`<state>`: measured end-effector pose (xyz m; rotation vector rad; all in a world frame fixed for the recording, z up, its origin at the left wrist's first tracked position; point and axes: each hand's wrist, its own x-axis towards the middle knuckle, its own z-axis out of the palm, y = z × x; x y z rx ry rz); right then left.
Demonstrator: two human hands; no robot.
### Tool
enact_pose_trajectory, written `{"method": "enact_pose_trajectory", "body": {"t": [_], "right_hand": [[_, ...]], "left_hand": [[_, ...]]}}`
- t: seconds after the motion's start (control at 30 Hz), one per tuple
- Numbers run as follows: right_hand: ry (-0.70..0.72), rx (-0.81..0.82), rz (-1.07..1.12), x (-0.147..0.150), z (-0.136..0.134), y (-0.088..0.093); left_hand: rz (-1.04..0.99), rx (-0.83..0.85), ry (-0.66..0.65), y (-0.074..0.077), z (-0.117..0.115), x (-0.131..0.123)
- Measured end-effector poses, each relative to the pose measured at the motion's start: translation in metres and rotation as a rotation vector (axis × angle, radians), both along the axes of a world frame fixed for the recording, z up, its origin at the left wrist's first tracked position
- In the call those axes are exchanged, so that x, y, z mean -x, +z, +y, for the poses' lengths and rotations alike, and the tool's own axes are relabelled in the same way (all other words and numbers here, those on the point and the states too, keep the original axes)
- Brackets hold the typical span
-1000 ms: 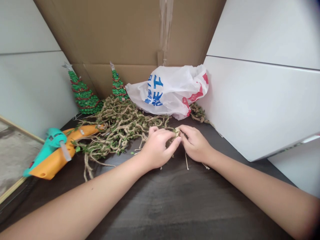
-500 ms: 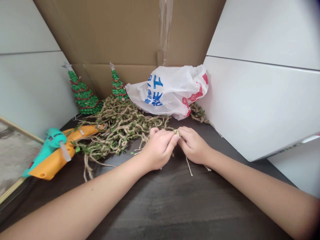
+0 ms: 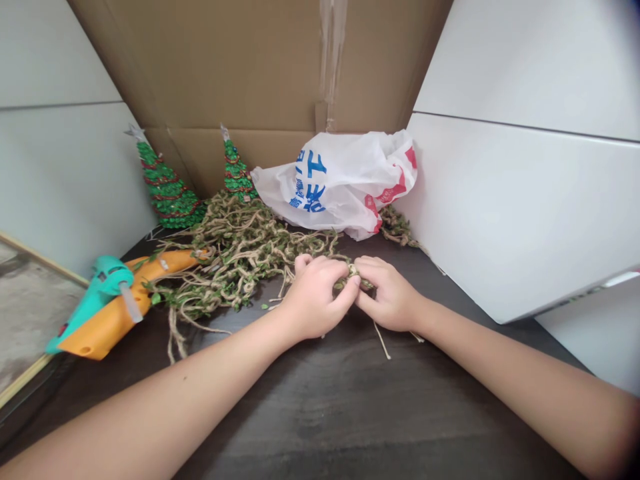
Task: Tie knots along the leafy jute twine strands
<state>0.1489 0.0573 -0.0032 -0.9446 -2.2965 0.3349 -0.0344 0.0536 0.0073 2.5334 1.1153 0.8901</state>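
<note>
Between my two hands is a piece of jute twine garland [image 3: 353,272] with small green leaves, and my fingers cover most of it. My left hand [image 3: 320,293] grips it from the left, thumb pressed along the near side. From the other side, my right hand [image 3: 387,291] pinches it with curled fingers close to the left thumb. Loose twine ends [image 3: 382,341] hang out below my right hand onto the dark table [image 3: 320,400]. Beyond my left hand spreads a tangled heap of leafy knotted twine [image 3: 245,257].
A teal glue gun [image 3: 107,273] and an orange tool [image 3: 113,330] lie at the left. Two small green Christmas trees [image 3: 170,190] stand behind the heap. A white plastic bag [image 3: 345,177] rests against the cardboard [image 3: 240,67]. White panels [image 3: 525,200] flank both sides.
My fingers have shifted on the garland, and more of its leafy part now shows between my hands. The loose end below my right hand has moved slightly nearer. Everything else stays in place.
</note>
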Motion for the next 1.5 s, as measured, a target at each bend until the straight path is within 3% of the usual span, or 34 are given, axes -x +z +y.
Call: {"method": "enact_pose_trajectory", "body": {"t": [0.33,0.5,0.7,0.9,1.0,1.3,1.5], "right_hand": [[-0.077,-0.012,0.061,0.0003,0.0037,-0.002],[-0.176,0.051,0.14,0.0017,0.0023,0.0013],[-0.229,-0.011,0.195,0.0016,-0.0004,0.0033],[-0.14,-0.02,0.052,0.0019,-0.0009,0.001],[-0.101,-0.016,0.051,0.0015,-0.0019,0.0013],[-0.183,-0.11,0.164,-0.0002,-0.0001,-0.0042],[-0.204,-0.034,0.079,-0.0009,0.0001,-0.003]], "left_hand": [[0.001,-0.022,0.032,-0.0016,-0.0004,0.0],[-0.026,-0.007,0.178,-0.0025,0.0025,-0.0008],[-0.097,-0.012,0.27,-0.0034,0.0021,-0.0003],[-0.039,-0.101,0.115,-0.0024,-0.0028,-0.0007],[-0.005,-0.082,0.135,-0.0047,0.0003,-0.0012],[0.038,-0.089,0.21,-0.0065,0.0045,-0.0018],[-0.057,-0.042,0.052,-0.0012,-0.0012,-0.0001]]}}
